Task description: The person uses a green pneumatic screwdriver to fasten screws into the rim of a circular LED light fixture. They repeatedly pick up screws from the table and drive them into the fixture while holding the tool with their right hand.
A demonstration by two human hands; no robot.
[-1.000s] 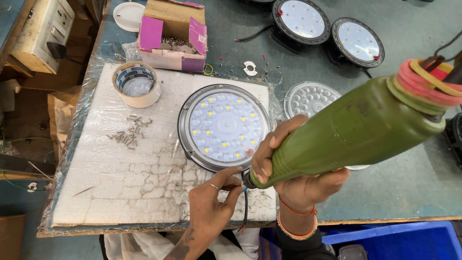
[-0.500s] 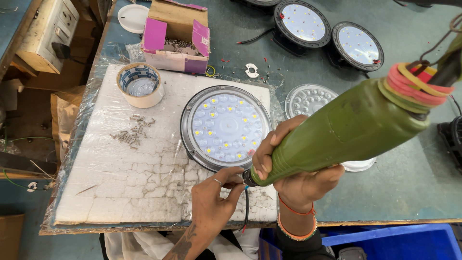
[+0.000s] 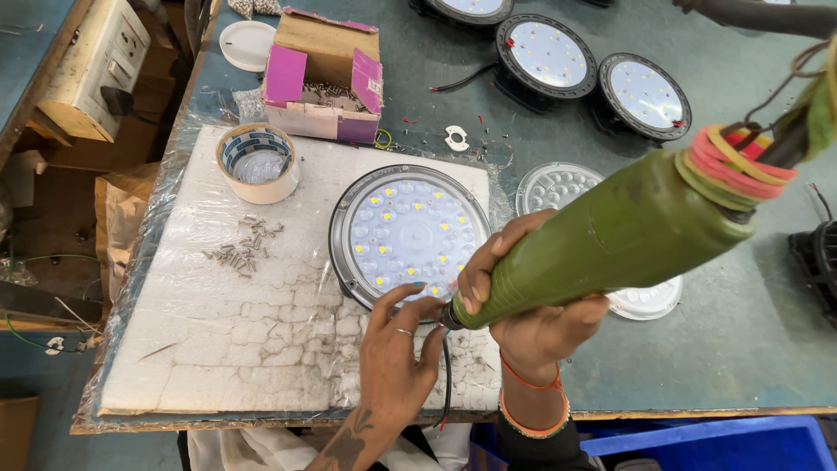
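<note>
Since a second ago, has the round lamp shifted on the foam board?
No. The lamp sits the same against the tape roll and the screw pile; only the camera drifted.

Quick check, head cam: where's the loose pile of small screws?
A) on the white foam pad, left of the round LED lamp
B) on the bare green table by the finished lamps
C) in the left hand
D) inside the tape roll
A: the loose screws lie scattered on the white foam pad, below the tape roll and left of the round LED lamp.
</note>
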